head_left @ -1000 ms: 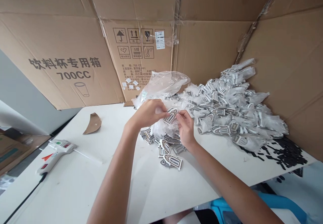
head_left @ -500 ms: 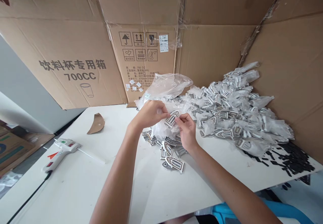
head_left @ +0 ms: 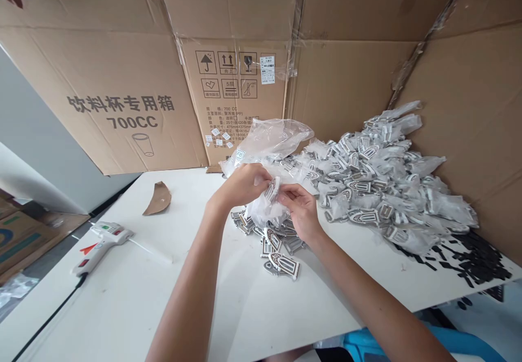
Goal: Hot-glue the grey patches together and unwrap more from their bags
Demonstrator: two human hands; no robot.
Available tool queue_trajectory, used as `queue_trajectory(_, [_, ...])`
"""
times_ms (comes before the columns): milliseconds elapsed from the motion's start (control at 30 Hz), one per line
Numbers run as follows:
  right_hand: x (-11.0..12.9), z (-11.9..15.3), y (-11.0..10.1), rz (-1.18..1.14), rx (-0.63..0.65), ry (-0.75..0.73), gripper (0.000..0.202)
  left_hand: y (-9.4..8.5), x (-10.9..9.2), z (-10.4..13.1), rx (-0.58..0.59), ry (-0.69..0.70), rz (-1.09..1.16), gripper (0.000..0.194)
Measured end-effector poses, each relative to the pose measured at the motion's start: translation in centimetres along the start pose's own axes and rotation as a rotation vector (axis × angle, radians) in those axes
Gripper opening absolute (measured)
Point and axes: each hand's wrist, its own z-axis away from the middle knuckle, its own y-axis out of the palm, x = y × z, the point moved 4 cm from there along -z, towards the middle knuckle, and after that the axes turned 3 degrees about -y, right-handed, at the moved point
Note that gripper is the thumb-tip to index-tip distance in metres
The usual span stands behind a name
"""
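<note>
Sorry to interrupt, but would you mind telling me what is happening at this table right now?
A person is working at a white table walled in by cardboard boxes. The left hand and the right hand together hold one grey-and-white patch in a small clear bag above a loose pile of bare patches. A big heap of bagged patches lies to the right, and a glue gun rests at the left.

White table (head_left: pixel 122 297), cardboard walls (head_left: pixel 346 79), grey wall (head_left: pixel 36 133).
</note>
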Motion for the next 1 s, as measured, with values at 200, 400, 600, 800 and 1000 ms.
queue_trajectory(200, [0.0, -0.1, -0.3, 0.027, -0.033, -0.019, 0.026, 0.3, -0.7, 0.1, 0.041, 0.0, 0.004, 0.021])
queue_trajectory(400, [0.4, 0.0, -0.5, 0.187, -0.069, -0.168, 0.023, 0.4, -0.9, 0.1, 0.033, -0.007, 0.015, 0.022])
queue_trajectory(600, [1.1, 0.8, -0.7, 0.34, -0.141, -0.377, 0.019, 0.6, -0.9, 0.1, 0.095, -0.019, 0.067, 0.035])
queue_trajectory(800, [1.0, 0.9, -1.3, 0.361, -0.259, -0.398, 0.018, 1.2, -1.2, 0.1, 0.189, -0.01, 0.081, 0.045])
queue_trajectory(1000, [0.4, 0.9, -1.2, 0.29, -0.213, -0.285, 0.017, 2.2, -1.4, -0.5, 0.125, 0.022, -0.028, 0.025])
